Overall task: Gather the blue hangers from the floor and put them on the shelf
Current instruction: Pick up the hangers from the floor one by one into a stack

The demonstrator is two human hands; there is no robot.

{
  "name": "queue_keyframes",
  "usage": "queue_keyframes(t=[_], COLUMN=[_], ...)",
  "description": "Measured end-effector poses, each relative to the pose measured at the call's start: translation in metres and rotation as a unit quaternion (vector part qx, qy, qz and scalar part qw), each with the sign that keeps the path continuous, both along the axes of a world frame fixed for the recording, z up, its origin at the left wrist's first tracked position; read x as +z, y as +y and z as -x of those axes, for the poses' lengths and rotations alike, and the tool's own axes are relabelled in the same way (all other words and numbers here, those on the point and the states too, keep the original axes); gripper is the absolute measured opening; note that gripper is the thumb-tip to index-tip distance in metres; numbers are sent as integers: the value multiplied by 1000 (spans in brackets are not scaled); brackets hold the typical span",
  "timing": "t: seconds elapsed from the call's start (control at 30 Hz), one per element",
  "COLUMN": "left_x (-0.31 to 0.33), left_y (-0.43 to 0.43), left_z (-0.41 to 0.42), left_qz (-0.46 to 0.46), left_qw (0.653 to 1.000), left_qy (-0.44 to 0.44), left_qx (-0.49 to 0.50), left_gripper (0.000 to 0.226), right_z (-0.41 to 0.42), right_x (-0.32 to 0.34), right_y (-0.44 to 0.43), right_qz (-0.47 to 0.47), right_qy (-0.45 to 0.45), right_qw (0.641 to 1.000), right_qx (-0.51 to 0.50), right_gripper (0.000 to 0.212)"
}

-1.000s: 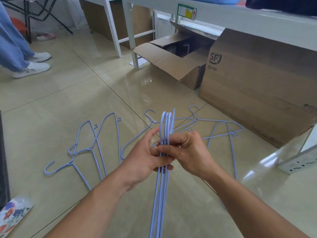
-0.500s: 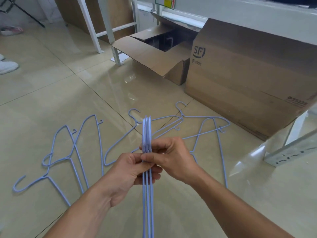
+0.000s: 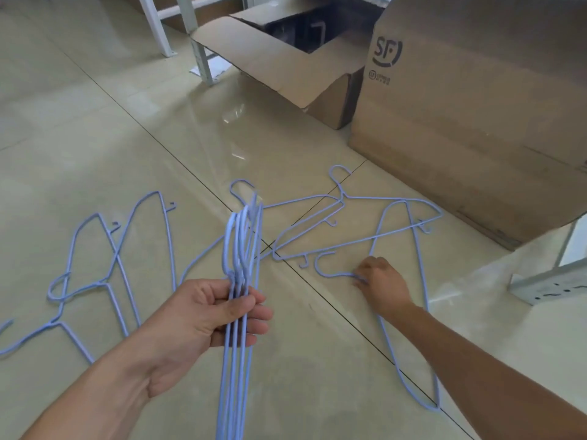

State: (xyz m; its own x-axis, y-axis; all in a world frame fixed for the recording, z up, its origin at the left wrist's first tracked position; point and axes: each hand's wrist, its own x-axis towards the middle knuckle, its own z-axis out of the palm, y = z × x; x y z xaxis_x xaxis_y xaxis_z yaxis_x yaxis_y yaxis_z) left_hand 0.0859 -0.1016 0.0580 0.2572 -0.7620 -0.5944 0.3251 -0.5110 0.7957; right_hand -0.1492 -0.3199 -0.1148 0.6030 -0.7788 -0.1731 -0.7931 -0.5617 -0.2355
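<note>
Thin pale-blue wire hangers bunched edge-on, others sprawled flat.

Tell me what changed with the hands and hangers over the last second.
The right hand let go of the bundle and reached down to the floor, its fingers now on a hanger by its hook. The left hand holds the bundle alone. The other floor hangers stayed put.

Two cardboard boxes are sitting far right on the glossy tiled floor — an open box just beside a taller SF-marked box.
</note>
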Motion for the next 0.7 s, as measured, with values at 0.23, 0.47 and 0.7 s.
queue_keyframes(t=[0.23,0.47,0.7], left_x=[2,15,33], left_y=[5,12,12], left_z=[-1,2,4], left_qz=[1,16,36], left_qw=[1000,1000,999], left_qy=[-15,-25,-14], left_qx=[8,6,6], left_gripper=[43,69,76], right_z=[3,7,26], right_x=[-1,54,136], right_y=[8,25,72], right_qz=[120,147,-17], right_qy=[117,49,-148], right_qw=[981,980,987], right_qx=[94,122,53], right_gripper=[37,32,13])
